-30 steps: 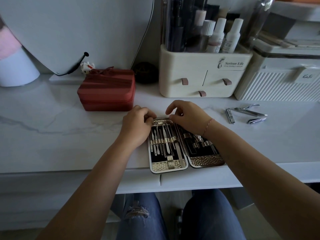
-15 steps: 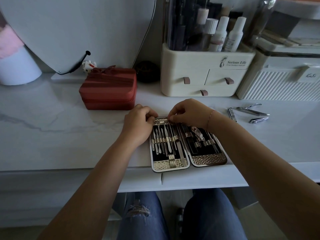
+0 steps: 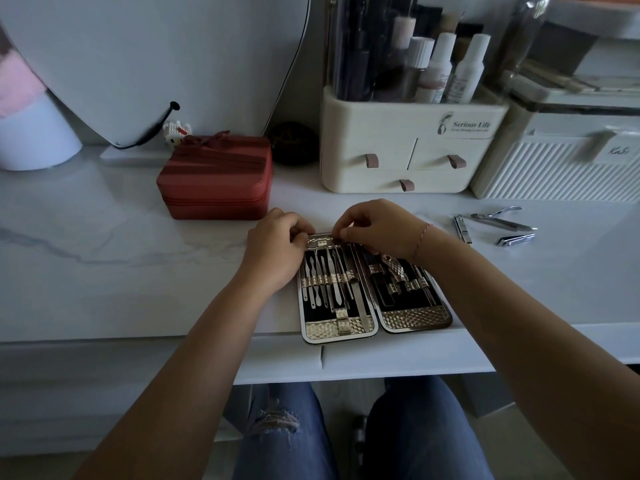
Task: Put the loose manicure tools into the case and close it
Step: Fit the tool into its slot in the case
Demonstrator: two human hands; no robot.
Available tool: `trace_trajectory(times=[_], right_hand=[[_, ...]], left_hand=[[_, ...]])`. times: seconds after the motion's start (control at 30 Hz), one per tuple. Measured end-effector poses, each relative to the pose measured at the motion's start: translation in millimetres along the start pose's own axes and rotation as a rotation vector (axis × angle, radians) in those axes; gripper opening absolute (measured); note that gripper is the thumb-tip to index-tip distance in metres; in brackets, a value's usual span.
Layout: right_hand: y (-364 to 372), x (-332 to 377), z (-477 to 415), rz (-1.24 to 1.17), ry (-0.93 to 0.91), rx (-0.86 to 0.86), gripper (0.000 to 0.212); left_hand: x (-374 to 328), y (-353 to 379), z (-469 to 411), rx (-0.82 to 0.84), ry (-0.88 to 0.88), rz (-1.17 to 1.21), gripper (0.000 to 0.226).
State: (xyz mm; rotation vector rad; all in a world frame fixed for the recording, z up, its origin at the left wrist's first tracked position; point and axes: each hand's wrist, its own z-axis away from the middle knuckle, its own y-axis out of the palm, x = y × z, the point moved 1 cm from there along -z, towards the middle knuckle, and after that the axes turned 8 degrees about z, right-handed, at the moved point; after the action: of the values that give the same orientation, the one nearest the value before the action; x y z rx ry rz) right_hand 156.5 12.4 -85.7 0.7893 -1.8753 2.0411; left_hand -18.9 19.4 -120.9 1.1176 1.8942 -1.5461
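The manicure case lies open flat near the desk's front edge, with several thin metal tools held under gold bands in both halves. My left hand grips the case's top left corner with curled fingers. My right hand reaches over the right half, and its fingertips pinch the top end of a thin tool at the upper band of the left half. Three loose tools lie on the desk to the right: a slim clipper, a nipper and a small nail clipper.
A red zipped box stands behind my left hand. A cream drawer organiser with bottles and a white ribbed box line the back right. A mirror and a white tub stand at the back left.
My right hand's fingertips have shifted slightly left along the case's top edge, closer to my left hand. The left hand and the loose tools have stayed put.
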Motion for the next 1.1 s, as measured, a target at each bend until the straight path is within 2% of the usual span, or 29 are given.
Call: trace_trajectory(times=[0.27,0.7,1.1], right_hand=[[-1.7,1.7,2.6,0.005,-0.017,0.013,0.014],[1.8,1.5,-0.2,0.158,-0.028,-0.035,0.015],[2.2,-0.6,-0.3,0.042,0.027,-0.028,0.016]], left_hand=[[-0.3,-0.1,0.3,0.006,0.000,0.001,0.015],[-0.5,0.0,0.3,0.011,-0.014,0.010,0.015],[-1.1,0.0,1.0,0.009,-0.010,0.021,0.015]])
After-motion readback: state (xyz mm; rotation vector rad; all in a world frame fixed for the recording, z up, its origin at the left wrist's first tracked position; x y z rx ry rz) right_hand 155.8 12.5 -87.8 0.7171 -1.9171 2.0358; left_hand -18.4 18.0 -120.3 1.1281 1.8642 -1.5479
